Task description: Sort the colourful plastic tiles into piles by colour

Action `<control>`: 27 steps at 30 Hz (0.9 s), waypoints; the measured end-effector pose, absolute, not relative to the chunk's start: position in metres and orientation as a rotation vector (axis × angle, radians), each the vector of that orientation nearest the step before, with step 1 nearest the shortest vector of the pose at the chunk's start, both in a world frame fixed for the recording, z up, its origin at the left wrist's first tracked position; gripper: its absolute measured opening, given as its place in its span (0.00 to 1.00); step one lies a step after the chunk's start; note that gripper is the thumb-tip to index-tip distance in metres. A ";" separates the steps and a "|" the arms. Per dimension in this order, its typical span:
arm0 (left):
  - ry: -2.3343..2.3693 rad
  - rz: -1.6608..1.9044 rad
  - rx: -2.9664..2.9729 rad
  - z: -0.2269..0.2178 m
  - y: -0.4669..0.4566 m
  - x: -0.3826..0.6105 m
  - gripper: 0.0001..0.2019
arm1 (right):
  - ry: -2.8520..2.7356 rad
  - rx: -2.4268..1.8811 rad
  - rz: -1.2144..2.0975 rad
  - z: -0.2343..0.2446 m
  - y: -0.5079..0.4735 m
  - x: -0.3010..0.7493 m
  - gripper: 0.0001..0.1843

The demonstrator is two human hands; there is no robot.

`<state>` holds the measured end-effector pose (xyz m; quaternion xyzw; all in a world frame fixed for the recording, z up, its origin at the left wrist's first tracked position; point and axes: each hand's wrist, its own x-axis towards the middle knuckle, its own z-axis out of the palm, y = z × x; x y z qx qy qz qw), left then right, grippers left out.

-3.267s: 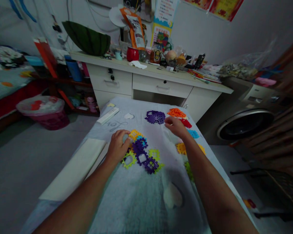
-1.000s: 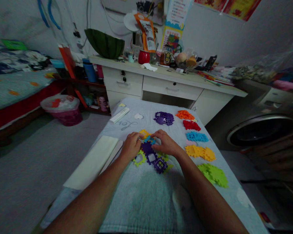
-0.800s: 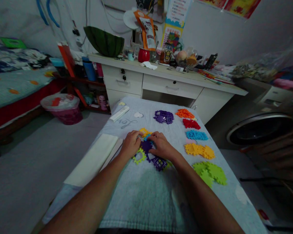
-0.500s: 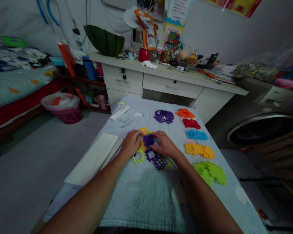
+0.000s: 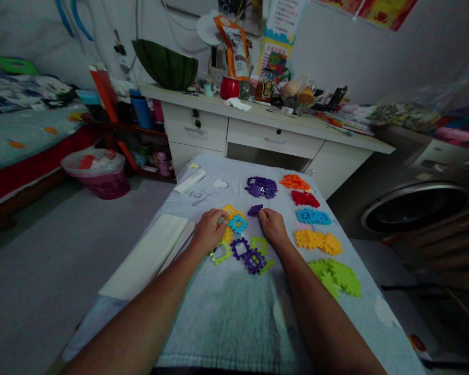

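Purple solid plastic tile with toothed edges (image 5: 254, 210), near the centre of the frame, is what I follow on my feed: half a second ago it lay between both hands, over the middle of the group; now the right hand (image 5: 272, 226) has it off to the side, thumb and fingers pinched on its right edge. That shift bares the light-blue toothed plastic square (image 5: 237, 224), so I judge the tile to be loose, joined to nothing.

The left hand (image 5: 210, 229) stays at the group's left edge, its fingertips at the yellow toothed plastic frame (image 5: 231, 209); I cannot tell whether they grip it or merely steady it. Lower in the frame lie an open lime-green toothed frame (image 5: 229, 250), an open purple toothed frame (image 5: 234, 250) and, at that one's lower right, a purple toothed square with a windowed middle (image 5: 255, 260). More lime-green plastic (image 5: 257, 239) shows beside these.

Right of centre, piles sorted by colour rest on the pale blue-grey cloth (image 5: 226, 312): dark purple pieces (image 5: 261, 187), orange pieces (image 5: 295, 182), then, downwards, red pieces (image 5: 305, 198), light-blue pieces (image 5: 313, 216), yellow pieces (image 5: 318, 241) and lime-green pieces (image 5: 346, 277).
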<state>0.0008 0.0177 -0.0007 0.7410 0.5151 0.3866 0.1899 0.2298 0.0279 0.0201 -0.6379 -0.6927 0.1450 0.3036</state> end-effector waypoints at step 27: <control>1.451 1.034 2.092 0.005 0.017 0.001 0.10 | -1.756 -1.520 0.128 0.022 0.091 0.251 0.18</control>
